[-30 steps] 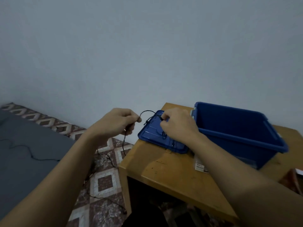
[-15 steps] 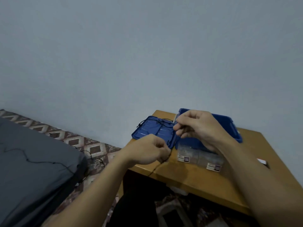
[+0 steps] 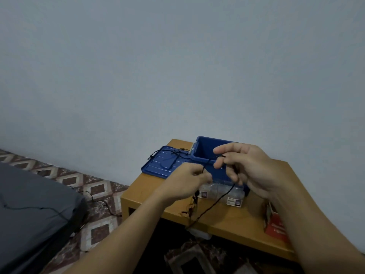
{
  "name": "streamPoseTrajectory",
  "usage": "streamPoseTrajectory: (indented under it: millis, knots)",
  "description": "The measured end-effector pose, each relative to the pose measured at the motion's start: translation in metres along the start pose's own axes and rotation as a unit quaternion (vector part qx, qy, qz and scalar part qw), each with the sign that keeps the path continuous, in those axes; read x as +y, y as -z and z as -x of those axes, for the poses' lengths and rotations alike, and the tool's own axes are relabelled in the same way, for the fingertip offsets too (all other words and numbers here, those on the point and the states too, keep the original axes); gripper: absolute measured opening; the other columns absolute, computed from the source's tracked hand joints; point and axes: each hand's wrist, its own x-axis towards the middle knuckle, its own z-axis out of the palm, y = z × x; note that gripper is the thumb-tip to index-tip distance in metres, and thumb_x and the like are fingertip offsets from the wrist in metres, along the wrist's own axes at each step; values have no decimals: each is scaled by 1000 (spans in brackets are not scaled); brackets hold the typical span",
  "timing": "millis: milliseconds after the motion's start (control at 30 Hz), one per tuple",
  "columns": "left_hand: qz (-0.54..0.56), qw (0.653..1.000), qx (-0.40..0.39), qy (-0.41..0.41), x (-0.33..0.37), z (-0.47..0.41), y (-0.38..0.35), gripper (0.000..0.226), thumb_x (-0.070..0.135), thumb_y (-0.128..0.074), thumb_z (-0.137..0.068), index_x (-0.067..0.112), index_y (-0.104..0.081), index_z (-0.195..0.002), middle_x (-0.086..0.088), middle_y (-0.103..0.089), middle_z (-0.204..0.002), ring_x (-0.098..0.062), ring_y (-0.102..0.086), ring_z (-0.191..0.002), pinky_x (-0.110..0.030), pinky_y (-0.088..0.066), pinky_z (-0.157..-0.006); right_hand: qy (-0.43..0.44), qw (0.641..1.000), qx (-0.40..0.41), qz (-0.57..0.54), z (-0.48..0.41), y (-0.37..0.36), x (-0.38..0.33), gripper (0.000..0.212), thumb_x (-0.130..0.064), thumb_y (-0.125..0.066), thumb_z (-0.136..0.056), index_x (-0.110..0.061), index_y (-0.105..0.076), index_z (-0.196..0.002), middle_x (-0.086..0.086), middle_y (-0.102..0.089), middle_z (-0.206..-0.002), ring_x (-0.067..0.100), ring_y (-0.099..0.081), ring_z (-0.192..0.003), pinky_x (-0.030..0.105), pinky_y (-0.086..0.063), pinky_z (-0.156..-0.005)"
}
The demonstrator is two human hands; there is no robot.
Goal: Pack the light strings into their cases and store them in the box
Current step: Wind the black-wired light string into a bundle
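A thin black light string (image 3: 214,202) runs from my two hands down over the wooden table (image 3: 235,220) and off its front edge. My left hand (image 3: 186,181) grips the string in curled fingers just in front of the blue box (image 3: 203,150). My right hand (image 3: 246,168) pinches the same string between thumb and fingers, a little higher and to the right. Clear plastic cases (image 3: 221,193) with small labels stand against the box's front. Another length of string lies on the blue lid (image 3: 158,165) left of the box.
A red and white carton (image 3: 275,224) lies at the table's right side. A grey mattress (image 3: 29,204) with a black wire across it fills the lower left, on a patterned floor (image 3: 94,186). A plain wall stands behind the table.
Both hands have drawn back from the lid and box toward me and now hold the string between them. The view has tilted, so the table sits lower and nearer.
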Motion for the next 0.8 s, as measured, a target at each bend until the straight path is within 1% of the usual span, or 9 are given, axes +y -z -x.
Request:
streamPoseTrajectory:
  millis: [67,133,233,333,433,533,667,733,800]
  knots:
    - [91,995,24,8,1,-1,1,29,30,-57,-100,7,-72,-95,-9,-75,-96,-24,-70,-89,-44,-55,-90,-6,1000,11,-12,5,8,0,25,3,-47,-98,-3,-69,-109,12,-66,-72,16,-44,-43,27,-32,-39]
    - [145,989,27,14,4,-1,3,31,31,-57,-101,4,-71,-94,-8,-77,-94,-19,-71,-81,-40,-57,-83,-12,1000,14,0,11,17,1,23,-8,-50,-102,-4,-72,-104,8,-54,-60,15,-37,-41,26,-28,-38]
    - [131,990,46,1,6,-2,7,25,30,-63,-98,8,-69,-90,-5,-76,-85,-16,-69,-73,-34,-56,-76,-11,994,-25,110,21,26,4,25,-31,-62,-98,-11,-78,-94,3,-39,-50,15,-26,-42,27,-21,-43]
    - [94,994,43,21,13,-1,15,27,36,-65,-96,11,-68,-86,-2,-69,-71,-13,-63,-61,-29,-53,-65,-3,968,-44,245,30,30,7,26,-35,-60,-100,-18,-78,-90,-4,-46,-49,9,-36,-43,20,-29,-43]
    - [102,993,-16,61,23,6,17,35,39,-63,-96,12,-62,-75,0,-48,-54,-12,-41,-45,-24,-39,-47,-2,952,-52,302,34,34,7,29,-31,-50,-105,-17,-69,-90,-5,-60,-62,10,-53,-57,23,-46,-55]
    - [103,990,-56,73,32,11,11,38,39,-61,-97,15,-55,-69,4,-36,-50,-11,-27,-44,-25,-28,-46,-16,924,-61,377,36,32,5,32,-33,-48,-105,-19,-68,-84,4,-73,-90,17,-65,-82,35,-52,-78]
    - [123,988,-65,65,42,13,5,38,42,-59,-98,16,-56,-71,6,-32,-49,-11,-25,-42,-25,-27,-44,-51,965,-68,247,39,21,-3,47,-36,-42,-107,-7,-69,-83,7,-77,-88,21,-68,-85,34,-53,-87]
    - [137,986,-68,59,44,14,4,36,41,-60,-98,15,-58,-72,4,-32,-50,-12,-26,-43,-25,-29,-45,-56,984,-89,142,43,15,-7,46,-42,-42,-106,-5,-65,-89,13,-73,-76,20,-67,-71,30,-54,-74]
    - [145,985,-75,52,45,15,4,35,40,-62,-97,15,-61,-74,2,-40,-51,-13,-33,-45,-27,-35,-49,-22,990,-79,116,43,12,-8,40,-40,-49,-103,-5,-66,-95,10,-66,-66,17,-62,-62,24,-51,-61]
